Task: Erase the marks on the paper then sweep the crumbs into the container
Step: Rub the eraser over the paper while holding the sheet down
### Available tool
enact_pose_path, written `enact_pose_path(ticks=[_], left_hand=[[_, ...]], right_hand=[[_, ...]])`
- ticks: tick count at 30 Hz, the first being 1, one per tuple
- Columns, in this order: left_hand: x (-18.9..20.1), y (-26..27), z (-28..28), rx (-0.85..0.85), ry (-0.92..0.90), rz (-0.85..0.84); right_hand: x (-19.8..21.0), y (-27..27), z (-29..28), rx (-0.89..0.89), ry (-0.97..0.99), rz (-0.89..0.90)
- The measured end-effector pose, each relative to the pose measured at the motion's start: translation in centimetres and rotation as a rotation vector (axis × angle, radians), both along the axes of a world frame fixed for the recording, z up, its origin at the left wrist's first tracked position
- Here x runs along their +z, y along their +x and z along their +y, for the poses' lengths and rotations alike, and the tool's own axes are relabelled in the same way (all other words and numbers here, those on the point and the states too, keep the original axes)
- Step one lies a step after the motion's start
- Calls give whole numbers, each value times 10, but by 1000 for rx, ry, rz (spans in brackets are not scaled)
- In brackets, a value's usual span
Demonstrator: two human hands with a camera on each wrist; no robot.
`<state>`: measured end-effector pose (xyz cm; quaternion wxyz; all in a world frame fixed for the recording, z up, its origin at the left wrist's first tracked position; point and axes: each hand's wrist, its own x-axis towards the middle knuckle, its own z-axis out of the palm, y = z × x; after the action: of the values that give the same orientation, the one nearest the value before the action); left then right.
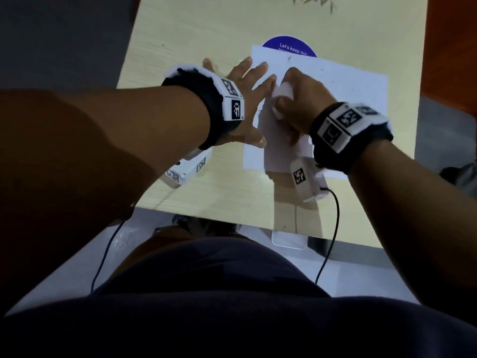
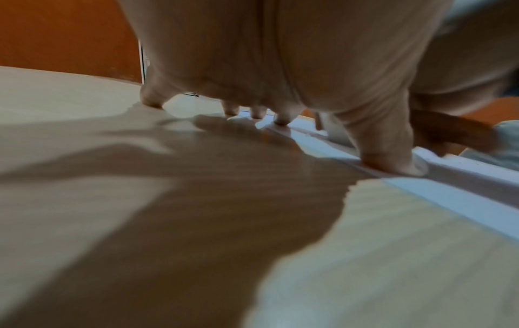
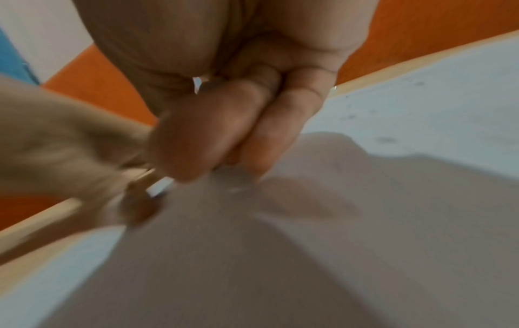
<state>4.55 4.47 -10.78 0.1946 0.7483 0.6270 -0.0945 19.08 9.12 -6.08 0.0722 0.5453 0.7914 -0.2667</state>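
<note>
1. Curled round a white eraser [image 1: 281, 92], the right hand [image 1: 296, 107] pressed it onto the paper [image 1: 348, 99] near the sheet's left edge.
2. Fingers spread and straight, the left hand [image 1: 240, 99] pinned that edge to the table [image 1: 193, 42], its fingertips [image 2: 282, 119] on the sheet.
3. Faint marks [image 3: 387, 140] showed further right on the sheet.
4. A clear container [image 1: 289, 239] sat at the table's near edge, below the paper.
5. Likely risks: hard strokes beside the left fingers could crease the sheet, and rubbing might scatter crumbs off the table.
</note>
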Motion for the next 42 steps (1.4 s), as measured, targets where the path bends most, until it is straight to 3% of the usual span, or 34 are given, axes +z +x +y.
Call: enact_pose_path(ticks=[3,9,13,17,22,27,32,42], left_hand=[[-4,-3,1,-10,0,11],[-6,-2,2,-1,-5,-40],[-6,-1,2,2,-1,-19],[-4,0,2,15,-26,-22],[-3,-1,2,14,-26,-8],[-1,1,1,25,-40,-17],[4,5,-5,36,-63,-26],[13,41,-24,12,-45,1]], right_hand=[[-4,17,-28,50,-79,9],[0,6,6,-63,20,39],[-3,18,-21,-42,-96,45],[2,9,10,-74,14,31],[-3,28,-27,-20,-97,33],[3,17,7,-69,0,39],[-5,47,-42,-36,-99,42],[-1,80,-74,8,-189,17]])
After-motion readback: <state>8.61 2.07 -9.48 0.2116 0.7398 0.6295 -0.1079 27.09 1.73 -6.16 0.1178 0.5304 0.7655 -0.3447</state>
